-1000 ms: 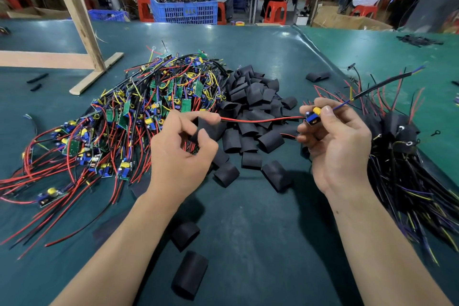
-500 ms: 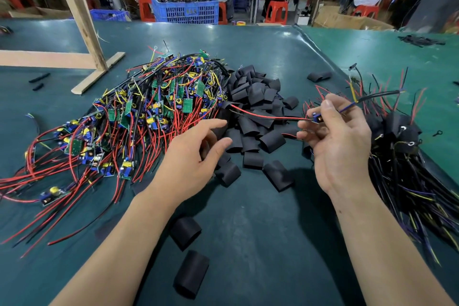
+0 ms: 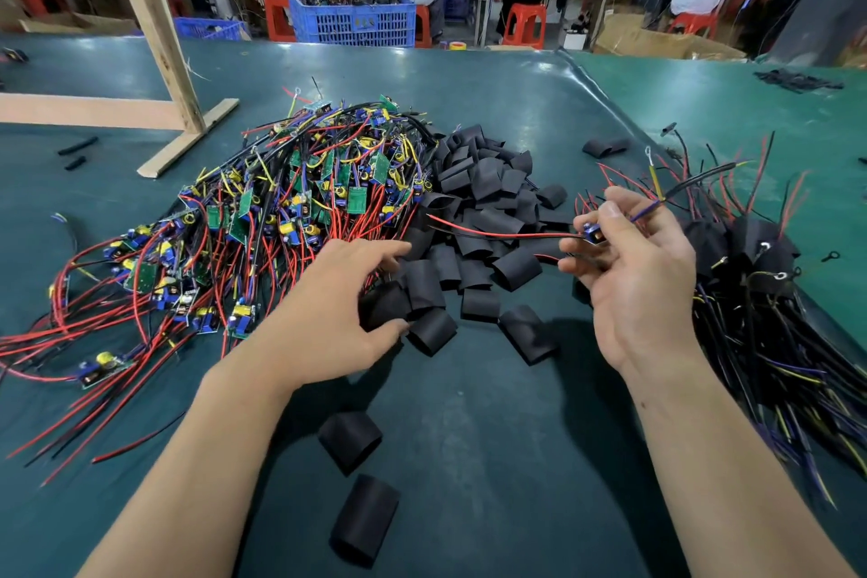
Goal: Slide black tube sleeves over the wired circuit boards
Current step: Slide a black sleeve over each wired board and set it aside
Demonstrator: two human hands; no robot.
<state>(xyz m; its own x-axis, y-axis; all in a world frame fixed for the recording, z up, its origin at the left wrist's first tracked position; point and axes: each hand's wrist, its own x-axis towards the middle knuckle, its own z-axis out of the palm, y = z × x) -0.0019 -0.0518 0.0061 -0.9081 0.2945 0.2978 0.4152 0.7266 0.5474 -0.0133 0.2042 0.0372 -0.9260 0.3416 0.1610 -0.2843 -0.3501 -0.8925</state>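
Note:
A tangled heap of wired circuit boards [image 3: 281, 211] with red, black and yellow leads covers the left of the green table. A pile of black tube sleeves [image 3: 478, 221] lies at the centre. My right hand [image 3: 633, 282] pinches one small circuit board [image 3: 592, 234] between thumb and fingers, its red and black leads trailing left over the sleeves. My left hand [image 3: 338, 310] reaches into the near edge of the sleeve pile, thumb and fingers closing around one black sleeve [image 3: 382, 303]. Sleeved boards [image 3: 760, 296] are stacked at the right.
Two loose sleeves [image 3: 356, 479] lie near me between my forearms. A wooden frame [image 3: 155, 61] stands at the back left. Another sleeve [image 3: 605, 146] sits apart behind the pile. Blue crates [image 3: 352, 16], red stools and seated people fill the background.
My left hand let go of the red lead it held and dropped to the sleeve pile. My right hand lowered slightly, keeping the board.

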